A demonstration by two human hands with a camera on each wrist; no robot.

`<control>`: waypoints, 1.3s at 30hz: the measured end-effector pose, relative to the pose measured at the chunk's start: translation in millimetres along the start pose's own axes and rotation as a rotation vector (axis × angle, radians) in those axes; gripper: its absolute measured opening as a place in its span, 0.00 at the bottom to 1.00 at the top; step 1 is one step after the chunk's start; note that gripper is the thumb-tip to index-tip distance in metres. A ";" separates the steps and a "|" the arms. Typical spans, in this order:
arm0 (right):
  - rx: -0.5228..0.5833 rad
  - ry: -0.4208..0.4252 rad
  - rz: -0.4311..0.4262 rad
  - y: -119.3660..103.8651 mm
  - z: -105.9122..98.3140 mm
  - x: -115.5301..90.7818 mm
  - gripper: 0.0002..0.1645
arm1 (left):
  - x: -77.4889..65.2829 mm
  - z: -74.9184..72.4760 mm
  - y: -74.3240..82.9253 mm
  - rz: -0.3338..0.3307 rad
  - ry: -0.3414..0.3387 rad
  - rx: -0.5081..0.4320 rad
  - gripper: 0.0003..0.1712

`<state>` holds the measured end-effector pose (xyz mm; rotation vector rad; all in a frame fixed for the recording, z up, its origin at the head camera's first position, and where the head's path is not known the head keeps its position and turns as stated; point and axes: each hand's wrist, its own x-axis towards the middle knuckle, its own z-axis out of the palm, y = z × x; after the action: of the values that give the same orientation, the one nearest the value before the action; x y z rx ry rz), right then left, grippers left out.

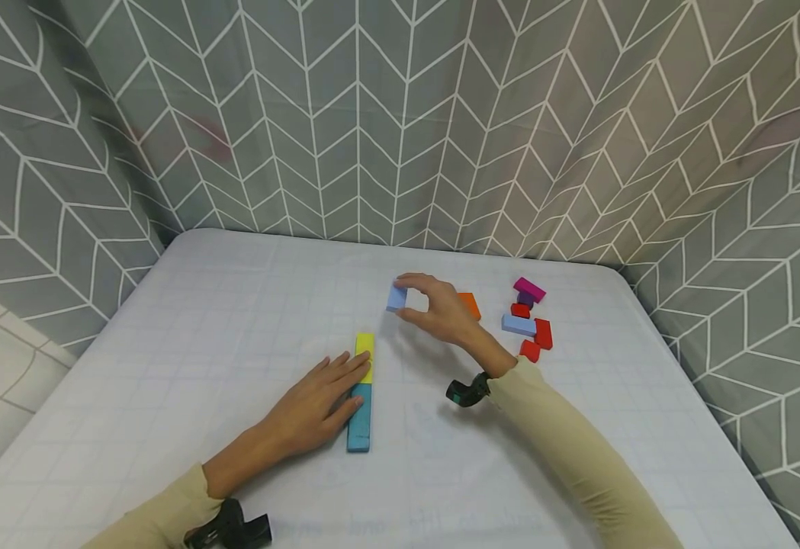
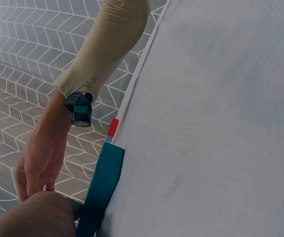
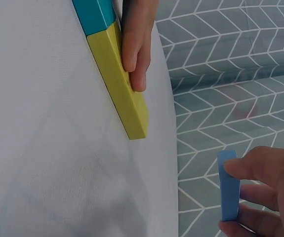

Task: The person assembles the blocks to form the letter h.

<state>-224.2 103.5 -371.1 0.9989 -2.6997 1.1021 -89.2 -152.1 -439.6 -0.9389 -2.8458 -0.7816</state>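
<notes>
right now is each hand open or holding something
Left hand: open, resting on the yellow block and teal block.
Right hand: holding a light blue block.

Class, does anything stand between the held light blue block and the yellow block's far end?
Nothing visible does. In the head view, only white cloth shows between the light blue block and the far end of the yellow block; the left hand leaves that end uncovered.

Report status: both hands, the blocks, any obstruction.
Left hand on yellow block and teal block, set end to end. Right hand pinching light-blue block. Nothing visible between that and yellow block's far end.
</notes>
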 end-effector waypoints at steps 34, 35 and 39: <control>-0.003 -0.176 -0.010 0.8 36.1 17.5 0.29 | -2.1 0.3 -1.7 0.010 0.017 -0.015 0.34; -0.003 -0.174 -0.007 1.0 36.5 17.7 0.29 | -2.1 0.4 -1.8 0.007 0.015 -0.015 0.34; -0.004 -0.172 0.000 2.4 38.2 18.8 0.29 | -1.2 1.1 -1.7 0.007 0.010 -0.021 0.35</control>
<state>-233.6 69.9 -395.6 1.1433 -2.8320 1.0560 -89.0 -153.4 -441.6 -0.9438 -2.8303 -0.8143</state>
